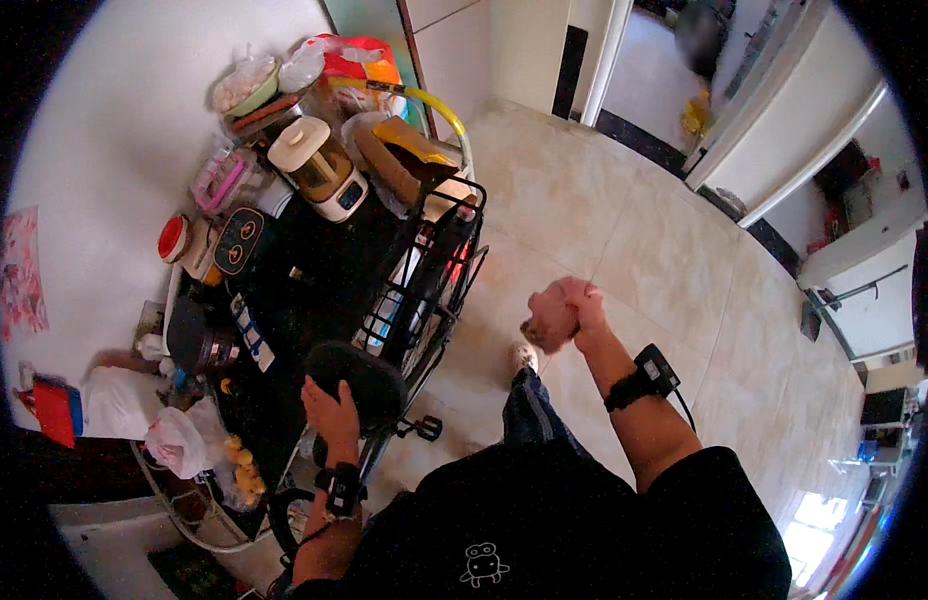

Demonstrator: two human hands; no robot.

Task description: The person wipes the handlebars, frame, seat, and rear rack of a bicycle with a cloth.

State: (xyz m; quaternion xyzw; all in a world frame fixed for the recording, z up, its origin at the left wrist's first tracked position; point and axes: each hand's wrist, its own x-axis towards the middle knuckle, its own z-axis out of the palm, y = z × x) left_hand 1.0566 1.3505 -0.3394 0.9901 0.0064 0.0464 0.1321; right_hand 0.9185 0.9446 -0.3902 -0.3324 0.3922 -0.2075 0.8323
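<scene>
My left hand (330, 411) lies with its fingers stretched out at the edge of a black bicycle saddle (369, 385). Whether it presses on the saddle or just rests beside it is hard to tell. Out to the right, above the floor, my right hand (587, 308) is closed round a crumpled pink cloth (554, 312), whose lower edge looks brownish. Behind the saddle, the bicycle carries a black wire rack (421, 262).
A black-topped table (309, 265) stands left of the bicycle, holding a cream blender-like appliance (320, 170), an open cardboard box (396, 160), a dark pot (199, 337) and plastic bags (179, 440). Pale tiled floor (674, 260) stretches right toward doorways.
</scene>
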